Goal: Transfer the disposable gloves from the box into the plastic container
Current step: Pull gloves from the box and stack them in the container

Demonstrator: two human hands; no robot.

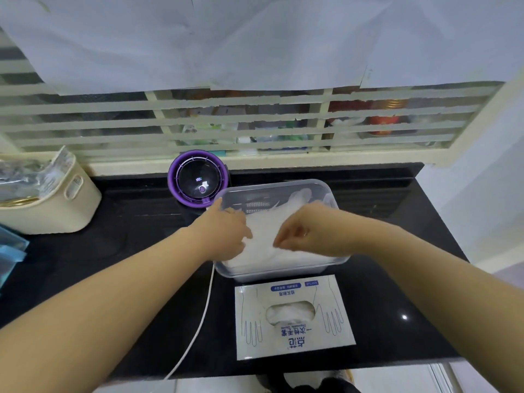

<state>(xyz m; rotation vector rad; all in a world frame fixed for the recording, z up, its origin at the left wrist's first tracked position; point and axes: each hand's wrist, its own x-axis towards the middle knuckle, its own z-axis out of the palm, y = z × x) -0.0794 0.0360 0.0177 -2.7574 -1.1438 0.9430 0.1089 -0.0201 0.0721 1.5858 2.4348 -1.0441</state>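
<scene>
A: While both hands are over the container point(326, 191), can someone count what's on the counter point(113, 251)? I get one container and one box point(295, 340).

B: Same here. One clear container, just behind the box, the two almost touching. One box, lying flat with its oval opening facing up and the print upside down from the wearer's side.

A: And the gloves point(263, 251)?

B: Two lots. There's a big white heap filling the container. No way to count single ones in it, they blur into one mass. One glove's fingers stick up against the far wall. Then a small wad point(289, 312) sits in the box opening.

A: Hands?

B: Two, both bare. The left hand point(226, 231) lies palm down on the gloves at the container's left side, fingers straight, thumb up by the rim. It's flat, not grabbing anything. The right hand point(306, 231) is over the middle of the heap, fingers curled with the tips pointing down at the gloves. Can't tell if it's actually pinching one or just curled.

A: Anything else lying around?

B: One round purple gadget point(198, 178) behind the container's left corner, touching or nearly so, can't tell which. One white cable point(198, 321) runs from there past the box's left side to the counter's front edge. One cream basket point(56, 199) is far left, well apart from the rest, with crinkly plastic in it. Something blue point(11, 245) is at the left edge, cut off.
</scene>
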